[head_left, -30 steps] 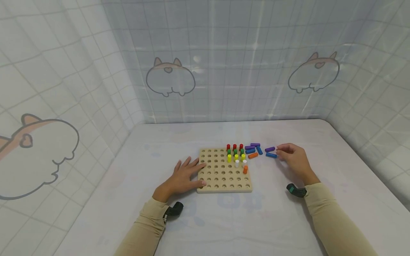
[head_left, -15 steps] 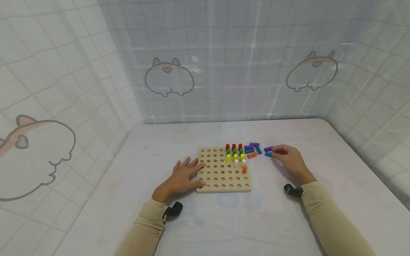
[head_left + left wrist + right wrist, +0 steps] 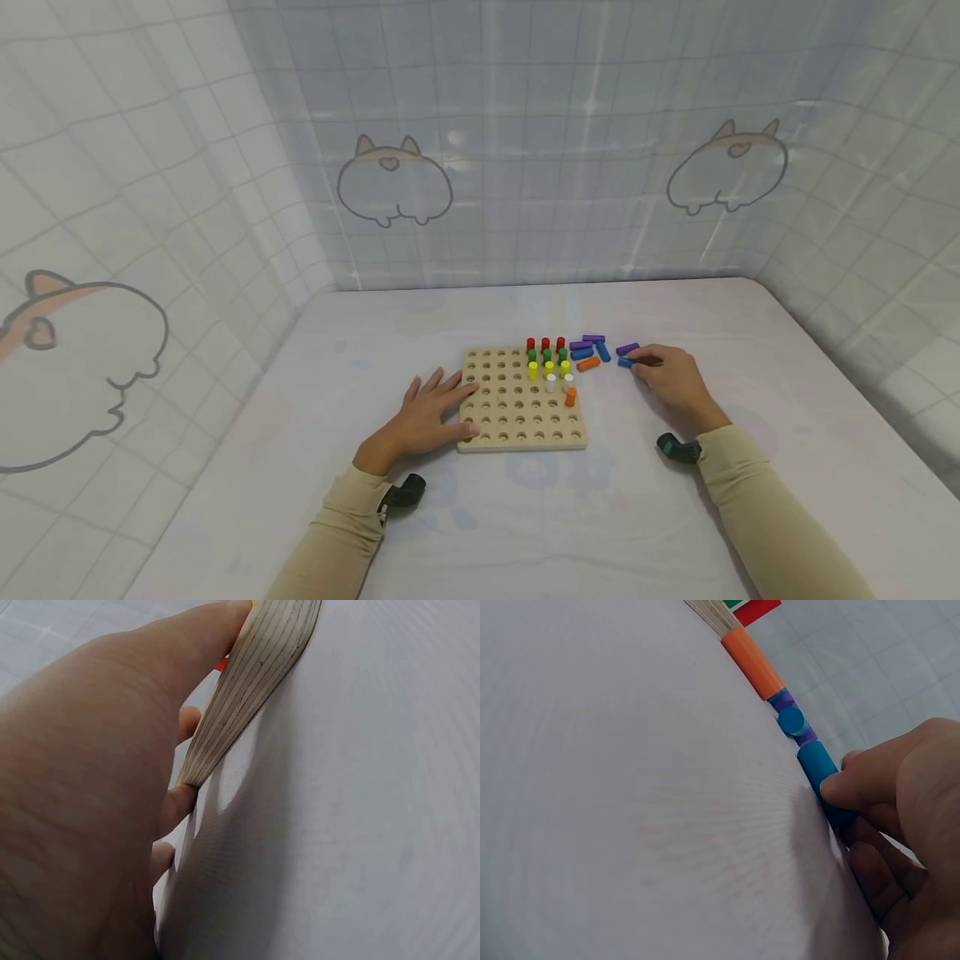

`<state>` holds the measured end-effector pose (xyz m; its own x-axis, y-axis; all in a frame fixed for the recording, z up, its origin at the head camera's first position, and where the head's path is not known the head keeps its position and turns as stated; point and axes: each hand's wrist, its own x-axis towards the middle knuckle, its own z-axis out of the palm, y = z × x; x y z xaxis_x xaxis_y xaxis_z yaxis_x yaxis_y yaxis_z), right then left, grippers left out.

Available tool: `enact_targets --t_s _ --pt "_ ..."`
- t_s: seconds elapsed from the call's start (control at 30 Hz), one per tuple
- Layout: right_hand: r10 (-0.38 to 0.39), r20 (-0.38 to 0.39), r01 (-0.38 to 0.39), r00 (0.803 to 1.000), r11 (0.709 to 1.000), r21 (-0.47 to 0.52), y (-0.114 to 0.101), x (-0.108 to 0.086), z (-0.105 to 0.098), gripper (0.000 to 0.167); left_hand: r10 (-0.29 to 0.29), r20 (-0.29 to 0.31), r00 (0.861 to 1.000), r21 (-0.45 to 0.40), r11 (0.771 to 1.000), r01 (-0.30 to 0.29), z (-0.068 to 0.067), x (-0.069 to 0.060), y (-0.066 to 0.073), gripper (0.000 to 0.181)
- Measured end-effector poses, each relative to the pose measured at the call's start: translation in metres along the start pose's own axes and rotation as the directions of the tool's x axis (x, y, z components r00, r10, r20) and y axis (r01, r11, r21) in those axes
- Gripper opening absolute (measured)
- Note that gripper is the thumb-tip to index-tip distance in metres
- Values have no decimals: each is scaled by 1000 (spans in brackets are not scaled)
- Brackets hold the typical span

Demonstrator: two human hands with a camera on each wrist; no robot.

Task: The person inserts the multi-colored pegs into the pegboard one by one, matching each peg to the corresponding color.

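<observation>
My left hand rests with fingers spread at the left side of a wooden peg board; its thumb and forefinger lie over the board's edge. Upright in the board's right part stand rows of red, green, yellow and white pegs, plus one orange peg. To the right of the board, my right hand pinches a blue peg that lies on the table, the thumb on its near side. A purple peg lies just behind that blue one.
Between the board and my right hand lie several loose pegs: an orange peg, blue ones such as this blue peg, and purple ones. A white cloth covers the table; tiled-pattern curtains surround it.
My right hand has moved from beside the purple peg, a little left and nearer, onto the blue peg and has taken hold of it. My left hand stays on the board.
</observation>
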<state>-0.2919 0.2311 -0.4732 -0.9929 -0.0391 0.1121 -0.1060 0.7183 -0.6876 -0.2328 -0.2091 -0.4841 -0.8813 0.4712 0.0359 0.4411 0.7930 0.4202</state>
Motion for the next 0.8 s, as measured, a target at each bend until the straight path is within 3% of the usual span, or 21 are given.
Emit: enact_targets --t_s 0.17,0.5,0.8 --pt "-19 -17 19 1000 1000 -8 -2 0 0 19 0 -5 1000 4 1000 0 1 -1 -2 78" --pt "-7 -33 10 999 996 92 -8 -5 -4 25 0 -1 1000 9 1000 0 1 0 0 78" --pt "4 -4 -4 1000 989 148 -16 -9 3 27 5 1 1000 16 1000 -5 1 -1 -2 79"
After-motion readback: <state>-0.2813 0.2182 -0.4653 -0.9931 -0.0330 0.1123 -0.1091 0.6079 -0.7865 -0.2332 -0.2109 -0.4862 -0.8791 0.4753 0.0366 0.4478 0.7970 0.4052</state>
